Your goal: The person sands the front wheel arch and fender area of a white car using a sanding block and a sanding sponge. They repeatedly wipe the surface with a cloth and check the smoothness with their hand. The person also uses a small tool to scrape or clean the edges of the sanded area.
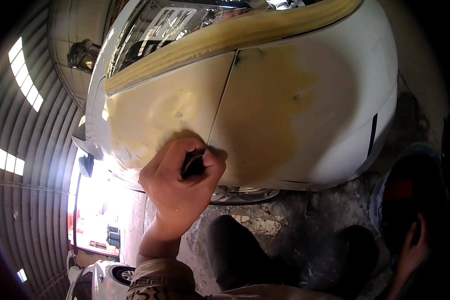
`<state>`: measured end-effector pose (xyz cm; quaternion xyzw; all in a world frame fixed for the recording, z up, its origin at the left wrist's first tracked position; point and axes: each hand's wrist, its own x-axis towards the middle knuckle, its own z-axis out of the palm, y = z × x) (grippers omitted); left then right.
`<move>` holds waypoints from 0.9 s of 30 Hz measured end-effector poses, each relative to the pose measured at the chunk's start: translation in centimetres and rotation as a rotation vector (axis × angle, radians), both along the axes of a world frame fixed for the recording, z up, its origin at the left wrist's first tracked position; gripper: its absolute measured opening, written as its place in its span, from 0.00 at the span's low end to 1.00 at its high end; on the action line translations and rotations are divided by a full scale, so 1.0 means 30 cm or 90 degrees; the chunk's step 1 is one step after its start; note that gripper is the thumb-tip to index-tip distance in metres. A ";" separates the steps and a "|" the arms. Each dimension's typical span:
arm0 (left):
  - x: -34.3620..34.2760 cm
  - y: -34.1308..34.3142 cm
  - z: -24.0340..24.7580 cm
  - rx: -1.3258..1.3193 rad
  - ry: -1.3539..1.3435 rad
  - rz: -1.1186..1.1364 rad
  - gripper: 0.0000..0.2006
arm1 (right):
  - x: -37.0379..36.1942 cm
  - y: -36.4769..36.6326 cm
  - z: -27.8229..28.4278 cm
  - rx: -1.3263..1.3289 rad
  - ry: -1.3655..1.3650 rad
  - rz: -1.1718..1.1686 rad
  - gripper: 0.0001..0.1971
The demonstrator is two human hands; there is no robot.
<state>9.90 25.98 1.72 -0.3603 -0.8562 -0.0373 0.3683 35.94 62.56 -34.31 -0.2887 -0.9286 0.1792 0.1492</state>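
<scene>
My left hand (182, 177) presses against the car's white side, right by the vertical gap between two panels. Its fingers are closed around a thin dark curled piece (194, 167), mostly hidden in the palm. Yellowish patches spread over the front panel (150, 112) and the rear panel (257, 115). At the lower right, my right hand (415, 240) has its fingers against the near side of a dark round thing (410, 205) with a red patch and bluish rim; deep shade hides its kind.
Yellow-tan trim (225, 37) borders the car window. A wheel (245, 194) shows under the panel. My dark-trousered knees (235, 250) are above the stained floor (295, 215). Another white car (102, 280) stands lower left, near a bright opening. A ribbed wall (35, 150) curves along the left.
</scene>
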 end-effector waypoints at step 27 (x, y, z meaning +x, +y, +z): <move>-0.048 0.047 0.027 -0.039 0.041 0.100 0.07 | 0.044 0.038 -0.094 -0.018 -0.028 -0.041 0.21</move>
